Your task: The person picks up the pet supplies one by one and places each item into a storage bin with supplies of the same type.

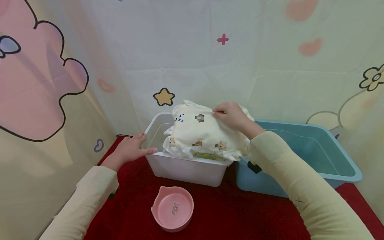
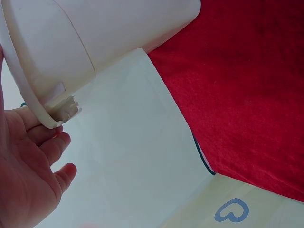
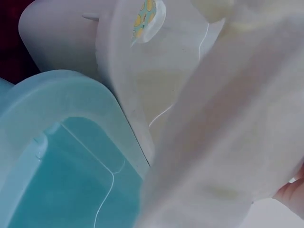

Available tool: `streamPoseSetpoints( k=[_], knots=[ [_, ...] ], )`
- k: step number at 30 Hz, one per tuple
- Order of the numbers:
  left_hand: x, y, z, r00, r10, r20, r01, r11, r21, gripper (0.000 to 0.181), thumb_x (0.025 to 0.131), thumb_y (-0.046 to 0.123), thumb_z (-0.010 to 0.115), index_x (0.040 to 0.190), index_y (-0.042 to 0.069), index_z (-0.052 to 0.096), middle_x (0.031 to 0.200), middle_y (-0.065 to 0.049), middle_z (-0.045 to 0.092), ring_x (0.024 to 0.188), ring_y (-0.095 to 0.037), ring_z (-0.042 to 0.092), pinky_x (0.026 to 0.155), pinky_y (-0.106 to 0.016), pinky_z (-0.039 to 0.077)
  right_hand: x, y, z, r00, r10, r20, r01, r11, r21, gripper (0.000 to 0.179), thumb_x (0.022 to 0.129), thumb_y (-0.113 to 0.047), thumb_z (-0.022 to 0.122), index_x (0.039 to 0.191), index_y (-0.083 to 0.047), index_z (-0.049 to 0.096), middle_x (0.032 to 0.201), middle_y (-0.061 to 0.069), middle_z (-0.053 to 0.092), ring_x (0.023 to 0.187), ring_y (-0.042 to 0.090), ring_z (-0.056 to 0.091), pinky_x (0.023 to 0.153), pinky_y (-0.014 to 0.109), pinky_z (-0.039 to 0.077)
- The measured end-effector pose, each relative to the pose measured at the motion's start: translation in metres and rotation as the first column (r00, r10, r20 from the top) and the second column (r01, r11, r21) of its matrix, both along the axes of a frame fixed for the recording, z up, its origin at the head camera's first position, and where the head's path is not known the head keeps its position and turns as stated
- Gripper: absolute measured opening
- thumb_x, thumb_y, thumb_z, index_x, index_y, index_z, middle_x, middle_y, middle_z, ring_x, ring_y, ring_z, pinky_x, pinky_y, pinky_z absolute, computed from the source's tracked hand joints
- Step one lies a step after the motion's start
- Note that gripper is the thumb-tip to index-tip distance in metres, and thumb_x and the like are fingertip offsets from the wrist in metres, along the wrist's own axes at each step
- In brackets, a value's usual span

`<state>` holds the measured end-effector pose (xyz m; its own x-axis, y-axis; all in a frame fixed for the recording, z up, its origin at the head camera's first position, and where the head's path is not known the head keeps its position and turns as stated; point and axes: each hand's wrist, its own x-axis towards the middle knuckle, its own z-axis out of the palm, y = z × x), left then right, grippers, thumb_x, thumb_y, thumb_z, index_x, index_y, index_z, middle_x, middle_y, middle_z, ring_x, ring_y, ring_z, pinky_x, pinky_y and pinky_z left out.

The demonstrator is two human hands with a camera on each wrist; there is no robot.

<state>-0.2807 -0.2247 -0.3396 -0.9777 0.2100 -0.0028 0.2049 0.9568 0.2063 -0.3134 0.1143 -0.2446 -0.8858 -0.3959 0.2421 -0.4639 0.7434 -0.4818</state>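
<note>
A cream pillow (image 1: 207, 130) with ruffled edges and small animal-head prints leans up at the mouth of a white plastic bin (image 1: 189, 170). My right hand (image 1: 232, 115) pinches the pillow's upper edge. In the right wrist view the blurred pillow (image 3: 228, 123) fills much of the right side, and only part of the hand (image 3: 292, 192) shows. My left hand (image 1: 132, 150) holds the bin's left front corner, thumb along the front rim. From the left wrist, this hand (image 2: 33, 161) is seen with fingers bent beneath the rim. Under the pillow peeks a green-and-yellow patterned item (image 1: 208, 155).
A blue bin (image 1: 303, 150) stands right beside the white one, their rims close together. In front sits a pink cat-eared bowl (image 1: 174, 208) with a fishbone print, on a red cloth (image 1: 240, 216). A printed curtain (image 1: 192, 50) hangs behind and at the sides.
</note>
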Motion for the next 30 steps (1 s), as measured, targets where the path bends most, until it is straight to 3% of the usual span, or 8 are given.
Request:
streamPoseSetpoints(
  k=[15, 30],
  knots=[
    [0.0, -0.001, 0.0, 1.0, 0.004, 0.008, -0.004, 1.0, 0.007, 0.095, 0.074, 0.071, 0.044, 0.139, 0.005, 0.024, 0.144, -0.019, 0.024, 0.125, -0.04, 0.03, 0.098, -0.058, 0.026, -0.004, -0.007, -0.005, 0.998, 0.034, -0.057, -0.035, 0.999, -0.012, 0.022, 0.088, -0.011, 0.052, 0.102, 0.0, 0.065, 0.102, 0.018, 0.064, 0.096, 0.029, 0.059, 0.084, 0.039, 0.046],
    [0.0, 0.0, 0.0, 1.0, 0.007, 0.014, -0.007, 1.0, -0.005, 0.095, 0.074, 0.07, 0.044, 0.139, 0.003, 0.024, 0.144, -0.019, 0.023, 0.126, -0.041, 0.028, 0.099, -0.059, 0.024, -0.005, -0.013, -0.008, 0.999, 0.028, -0.021, -0.029, 0.999, -0.027, 0.024, 0.089, -0.013, 0.051, 0.104, -0.001, 0.064, 0.105, 0.017, 0.063, 0.098, 0.028, 0.057, 0.083, 0.038, 0.046]
  ],
)
